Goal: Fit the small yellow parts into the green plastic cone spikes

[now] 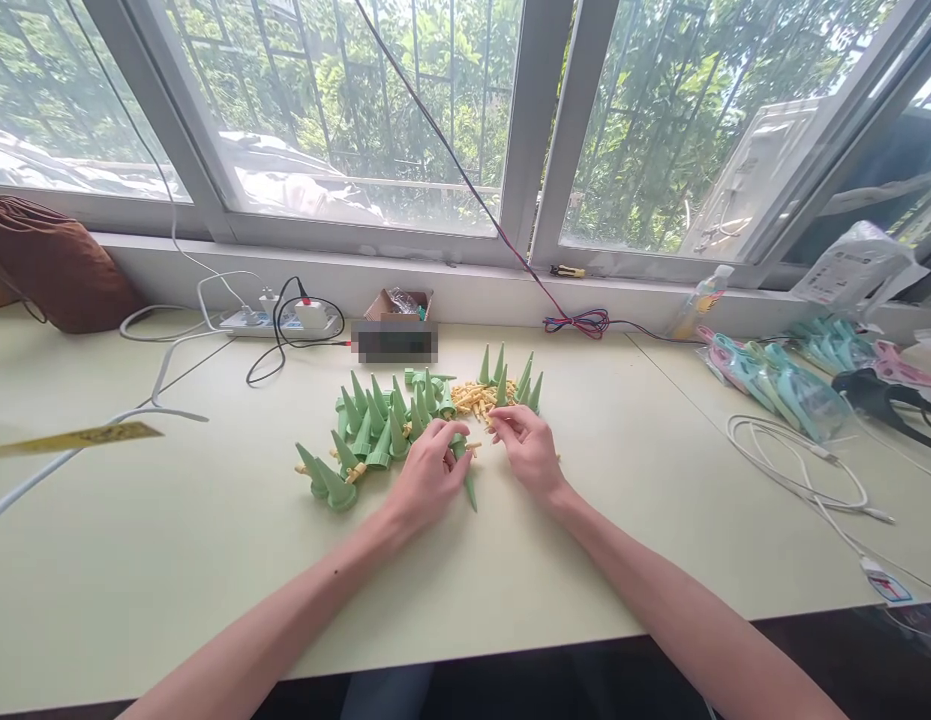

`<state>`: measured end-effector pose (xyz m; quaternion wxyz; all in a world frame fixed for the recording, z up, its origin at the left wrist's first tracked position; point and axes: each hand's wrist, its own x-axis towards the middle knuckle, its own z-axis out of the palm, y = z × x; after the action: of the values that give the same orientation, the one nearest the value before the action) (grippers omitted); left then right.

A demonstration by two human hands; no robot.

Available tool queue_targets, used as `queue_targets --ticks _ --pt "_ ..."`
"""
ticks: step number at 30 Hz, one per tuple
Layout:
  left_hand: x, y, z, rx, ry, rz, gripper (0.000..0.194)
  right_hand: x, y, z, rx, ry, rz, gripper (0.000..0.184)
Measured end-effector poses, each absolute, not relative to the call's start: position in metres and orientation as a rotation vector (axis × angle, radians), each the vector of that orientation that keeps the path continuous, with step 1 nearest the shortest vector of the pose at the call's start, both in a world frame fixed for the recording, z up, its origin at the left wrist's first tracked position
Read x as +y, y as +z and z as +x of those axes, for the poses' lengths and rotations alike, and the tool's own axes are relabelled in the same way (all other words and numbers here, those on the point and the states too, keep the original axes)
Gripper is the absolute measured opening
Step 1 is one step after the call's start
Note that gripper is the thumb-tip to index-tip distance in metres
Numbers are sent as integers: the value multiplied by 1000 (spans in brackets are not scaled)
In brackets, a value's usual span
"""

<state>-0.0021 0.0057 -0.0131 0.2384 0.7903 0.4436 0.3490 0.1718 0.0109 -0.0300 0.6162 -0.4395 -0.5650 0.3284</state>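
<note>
My left hand [433,468] is closed around a green plastic spike [470,492], whose pointed end slants down toward me. A small yellow piece [474,449] sticks out at that spike's wide end. Just to the right, my right hand [526,443] pinches something small at its fingertips, partly hidden, beside the heap of small yellow pieces [472,398]. Several green spikes [376,418] stand upright to the left of the heap, some with yellow pieces in their sides. A smaller group of green spikes [501,368] stands behind my right hand.
A power strip [255,322] with cables and a small cardboard box [401,303] sit along the window wall. On the right lie a coiled white cable [795,465], bagged pastel plastic parts [780,385] and a bottle [703,303]. A brown bag [60,265] is at far left.
</note>
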Motion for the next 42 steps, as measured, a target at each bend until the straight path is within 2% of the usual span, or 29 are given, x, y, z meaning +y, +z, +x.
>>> queue_targets --ticks 8,21,42 --pt "5 -14 -4 1186 946 2092 20 6 -24 169 -1317 818 -1020 17" --pt "3 -9 -2 1238 962 2130 15 0 -19 171 -1381 803 -1100 13" --pt "3 -8 -2 1211 1011 2187 14 -1 -18 170 -1478 915 -1095 22"
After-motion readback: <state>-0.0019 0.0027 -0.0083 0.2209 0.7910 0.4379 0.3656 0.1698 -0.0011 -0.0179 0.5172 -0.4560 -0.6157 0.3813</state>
